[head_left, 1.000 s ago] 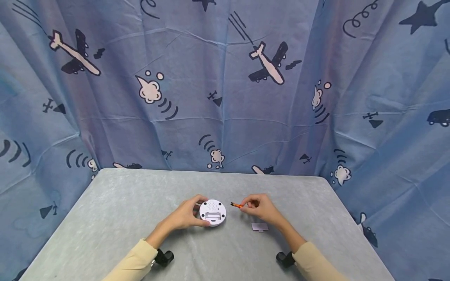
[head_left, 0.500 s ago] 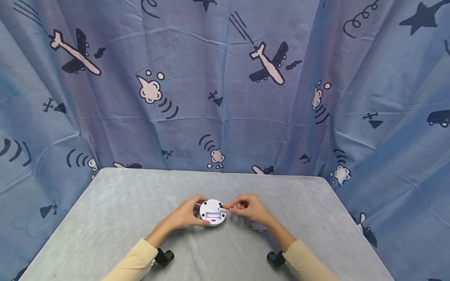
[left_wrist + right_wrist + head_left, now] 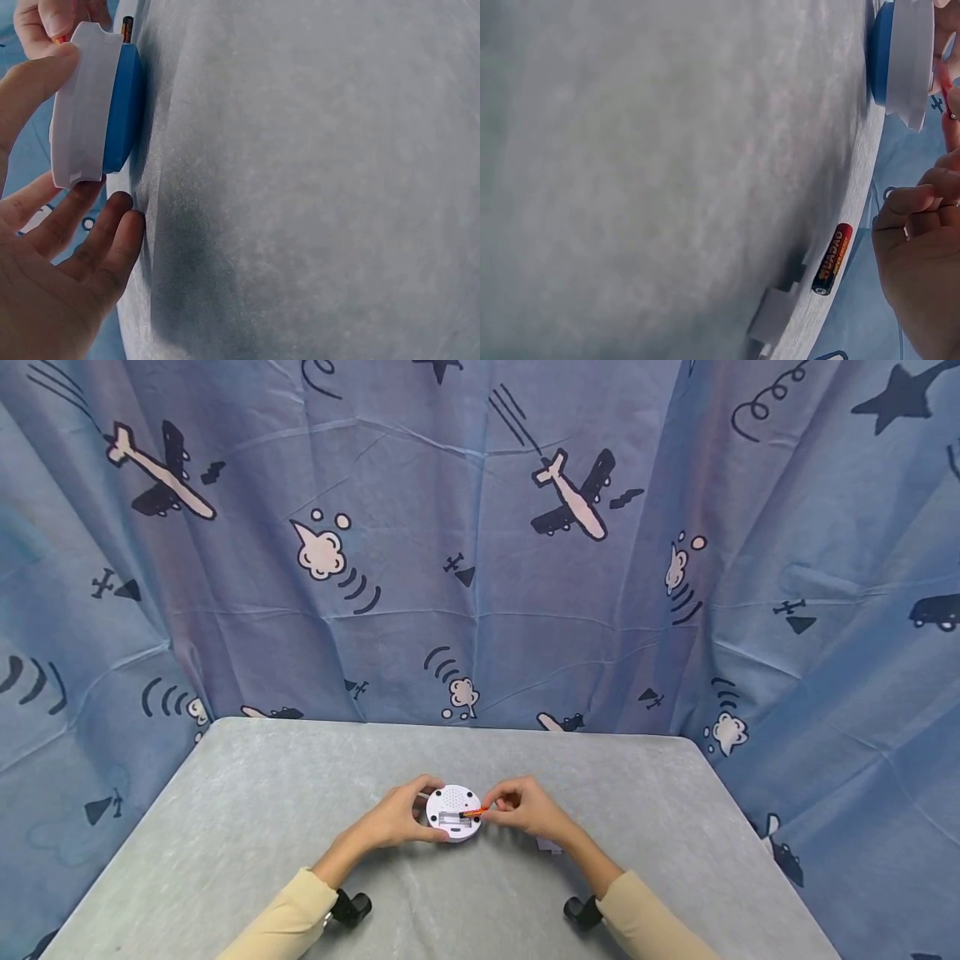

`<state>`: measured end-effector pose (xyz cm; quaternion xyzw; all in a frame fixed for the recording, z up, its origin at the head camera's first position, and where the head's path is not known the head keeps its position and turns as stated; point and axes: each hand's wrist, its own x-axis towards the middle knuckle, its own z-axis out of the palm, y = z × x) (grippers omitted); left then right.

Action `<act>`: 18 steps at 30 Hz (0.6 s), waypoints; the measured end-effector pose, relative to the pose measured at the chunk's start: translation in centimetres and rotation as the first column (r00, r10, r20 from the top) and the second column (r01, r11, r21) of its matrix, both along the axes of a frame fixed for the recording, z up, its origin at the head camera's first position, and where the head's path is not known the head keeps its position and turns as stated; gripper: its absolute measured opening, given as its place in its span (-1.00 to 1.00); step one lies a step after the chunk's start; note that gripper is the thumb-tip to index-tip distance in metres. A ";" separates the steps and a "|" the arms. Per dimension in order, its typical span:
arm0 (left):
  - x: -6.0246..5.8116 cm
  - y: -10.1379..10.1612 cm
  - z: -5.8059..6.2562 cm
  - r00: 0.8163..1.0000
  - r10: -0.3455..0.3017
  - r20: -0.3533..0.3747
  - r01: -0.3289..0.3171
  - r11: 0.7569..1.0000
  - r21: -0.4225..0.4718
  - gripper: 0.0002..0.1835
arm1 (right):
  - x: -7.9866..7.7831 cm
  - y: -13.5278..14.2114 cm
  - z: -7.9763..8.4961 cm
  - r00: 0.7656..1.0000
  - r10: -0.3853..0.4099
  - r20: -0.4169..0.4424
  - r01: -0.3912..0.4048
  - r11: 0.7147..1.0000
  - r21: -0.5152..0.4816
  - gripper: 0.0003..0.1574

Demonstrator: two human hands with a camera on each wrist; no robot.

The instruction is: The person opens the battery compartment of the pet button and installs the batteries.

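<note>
My left hand (image 3: 396, 817) holds a round white device (image 3: 452, 798) by its rim, thumb at the near side and fingers at the far side. The device's underside faces up, showing small holes, dark feet and a rectangular battery compartment (image 3: 448, 819). In the left wrist view, its other side is a blue base (image 3: 124, 109) toward the table. A small orange-and-black battery (image 3: 472, 813) is pinched between the thumb and fingertips of my right hand (image 3: 529, 807). The battery's dark end lies over the compartment's right part; whether it touches the contacts cannot be seen.
A second battery (image 3: 832, 259), red and black, lies on the table near the right hand. Beside it is a pale, tabbed battery cover (image 3: 548, 846), partly hidden by the right forearm in the head view. The grey-white table (image 3: 300, 777) ends at a patterned blue curtain (image 3: 405, 568).
My right hand has moved left with the battery, from beside the device to over its compartment. The left hand and the device have stayed in place.
</note>
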<state>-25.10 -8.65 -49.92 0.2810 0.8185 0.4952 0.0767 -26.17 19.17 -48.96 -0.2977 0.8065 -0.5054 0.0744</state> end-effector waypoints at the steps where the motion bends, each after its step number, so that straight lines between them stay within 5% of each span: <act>1: 0.0 0.0 0.0 1.000 0.000 0.002 0.000 1.000 0.000 -0.22 | 0.0 0.0 -0.1 1.000 0.001 0.002 -0.001 1.000 0.001 -0.90; 18: 0.0 0.1 0.1 1.000 -0.010 0.007 0.010 1.000 -0.020 -0.22 | -0.4 -1.8 -0.3 0.999 0.026 0.028 -0.027 0.999 0.045 -0.87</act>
